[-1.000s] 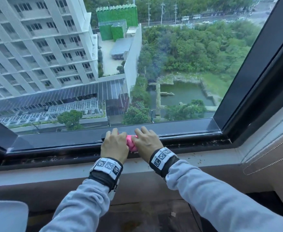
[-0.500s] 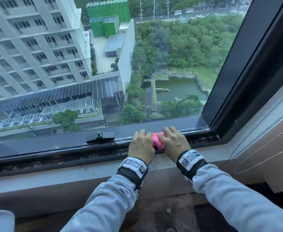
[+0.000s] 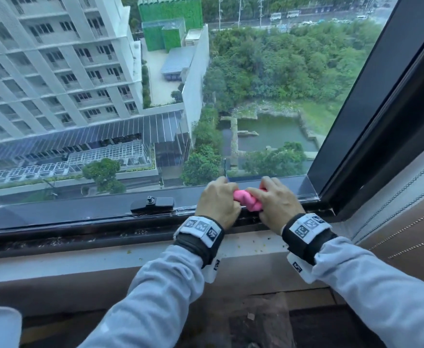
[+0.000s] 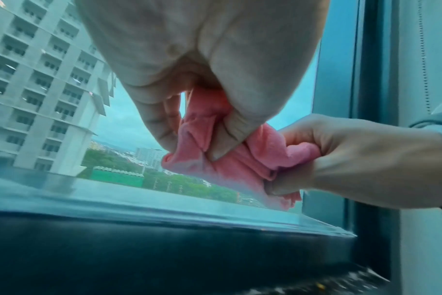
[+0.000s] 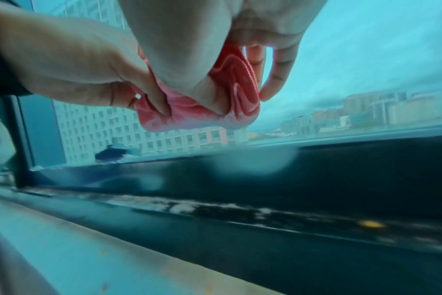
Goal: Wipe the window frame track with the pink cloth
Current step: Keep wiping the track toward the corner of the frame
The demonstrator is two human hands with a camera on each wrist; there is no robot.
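A bunched pink cloth (image 3: 245,198) is held between both hands just above the dark window frame track (image 3: 135,232), close to its right end. My left hand (image 3: 217,200) pinches the cloth's left part, thumb and fingers curled round it (image 4: 202,137). My right hand (image 3: 272,203) grips the right part (image 5: 230,99). In the wrist views the cloth (image 5: 189,115) hangs a little above the black frame, not touching it. The track (image 5: 240,209) carries pale grit and specks.
A black window latch (image 3: 153,205) sits on the sash rail left of my hands. The dark vertical frame post (image 3: 371,136) rises just right of them. A pale sill (image 3: 93,257) with small crumbs runs below the track. Bead chains (image 3: 407,187) hang at the right wall.
Both hands with the cloth have slid right along the track, away from the latch and toward the right corner. The cloth now sits lifted and bunched between them.
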